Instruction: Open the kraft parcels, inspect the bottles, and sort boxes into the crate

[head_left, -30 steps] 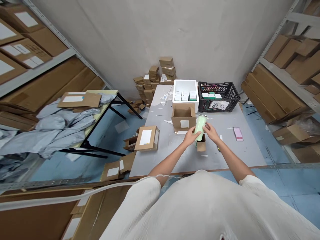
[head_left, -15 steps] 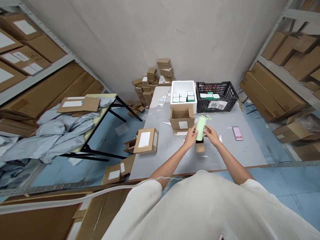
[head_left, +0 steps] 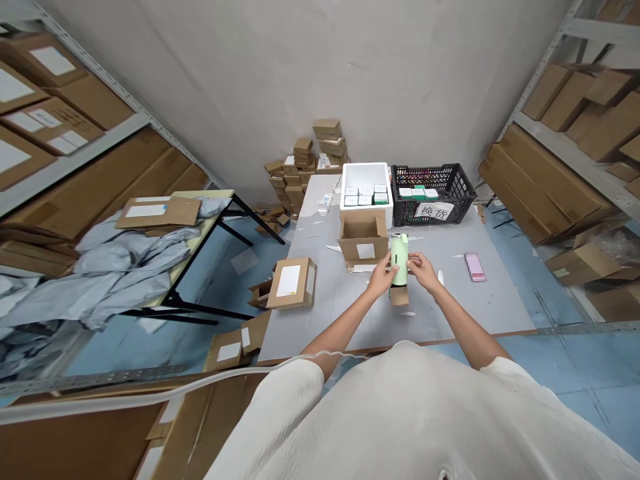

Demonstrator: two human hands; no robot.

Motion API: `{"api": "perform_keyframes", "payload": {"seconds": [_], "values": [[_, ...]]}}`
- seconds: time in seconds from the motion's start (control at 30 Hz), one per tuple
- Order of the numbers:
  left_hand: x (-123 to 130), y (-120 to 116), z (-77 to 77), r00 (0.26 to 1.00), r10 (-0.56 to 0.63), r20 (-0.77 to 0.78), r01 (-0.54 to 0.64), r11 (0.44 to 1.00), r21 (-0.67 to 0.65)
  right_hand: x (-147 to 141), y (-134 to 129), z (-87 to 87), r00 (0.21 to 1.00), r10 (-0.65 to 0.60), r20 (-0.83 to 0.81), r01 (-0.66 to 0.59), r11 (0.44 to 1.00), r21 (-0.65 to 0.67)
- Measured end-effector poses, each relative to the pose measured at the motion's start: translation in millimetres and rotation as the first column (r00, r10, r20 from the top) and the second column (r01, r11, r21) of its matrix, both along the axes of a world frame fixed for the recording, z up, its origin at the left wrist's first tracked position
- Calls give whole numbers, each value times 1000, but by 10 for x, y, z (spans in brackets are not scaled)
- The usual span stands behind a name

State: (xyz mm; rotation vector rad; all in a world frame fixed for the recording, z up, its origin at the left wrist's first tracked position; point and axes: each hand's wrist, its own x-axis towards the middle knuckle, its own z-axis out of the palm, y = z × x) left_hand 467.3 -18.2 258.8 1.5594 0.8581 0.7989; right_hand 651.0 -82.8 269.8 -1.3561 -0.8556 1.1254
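Note:
Between my two hands is a light green tumbler (head_left: pixel 400 257), held upright, with a dark mark on its side facing me. My left hand (head_left: pixel 383 275) grips it from the left, and my right hand (head_left: pixel 421 270) has its fingers on the right side. Just below the tumbler's base is a small open box (head_left: pixel 399 296) with a brown flap towards me; whether the base is inside it I cannot tell. A larger open cardboard box (head_left: pixel 364 235) stands beyond my left hand.
Behind are a white foam box (head_left: pixel 366 172) and a black crate (head_left: pixel 434 193), both holding small boxes. A closed carton (head_left: pixel 293 283) sits at the table's left, a pink phone-like item (head_left: pixel 475 267) at the right. Grey parcels (head_left: pixel 120 260) cover a side table. Shelves stand both sides.
The tumbler has turned in my hands, so its dark mark now faces me and the strap no longer shows. It stands straighter and slightly lower, over the small box.

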Motion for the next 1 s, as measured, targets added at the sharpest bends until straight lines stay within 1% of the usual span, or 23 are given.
{"api": "perform_keyframes", "payload": {"seconds": [0.13,0.27,0.33,0.4,0.5,0.6,0.73,0.83,0.9,1.0], "values": [[24,2,-41,999,39,23,-39,999,-11,13,18,2,993,-29,111,28,1000,14],[24,-7,20,998,66,-24,-67,998,-17,5,27,14,985,-54,164,54,999,4],[10,-11,53,998,52,-39,-52,999,2,1,21,22,982,-83,172,84,996,0],[-6,-8,62,1000,23,-20,-23,1000,6,2,11,29,984,-78,161,78,997,8],[-23,8,28,998,-6,55,9,999,-46,9,1,43,987,-46,157,40,998,41],[-30,24,-11,994,-13,107,22,996,-81,12,1,58,977,-63,202,49,996,76],[-36,29,3,998,42,46,-40,998,-52,-4,8,68,967,-86,238,60,992,113],[-25,39,35,998,64,12,-63,997,-40,-21,5,73,963,-88,255,60,991,117],[-12,53,53,996,74,45,-69,991,-113,-26,-3,83,960,-83,266,56,993,108],[4,81,82,988,113,102,-78,950,-302,-24,-12,108,948,-56,315,18,992,124]]}}
